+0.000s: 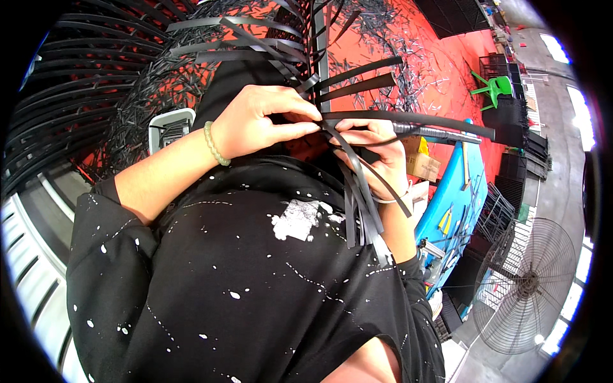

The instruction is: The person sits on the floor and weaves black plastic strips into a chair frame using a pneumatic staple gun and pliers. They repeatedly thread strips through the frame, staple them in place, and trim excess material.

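Flat black plastic strips (434,120) fan out around a grey metal bar (323,70) in front of my chest. My left hand (262,121), with a green bead bracelet at the wrist, is closed, thumb and forefinger pinching a strip beside the bar. Close by on the right, my right hand (377,150) is closed too, its fingers gripping the base of the long strip that reaches to the right. Several strip ends (364,207) hang down between the hands over my black shirt. Exactly where the strips meet is partly hidden by my fingers.
Black offcuts (156,89) litter the red floor. A grey bin (171,124) stands left, near curved black slats (83,83). To the right are a blue table (456,198) with yellow-handled pliers (445,220), a cardboard box (423,166), a green chair (493,88) and a large fan (529,284).
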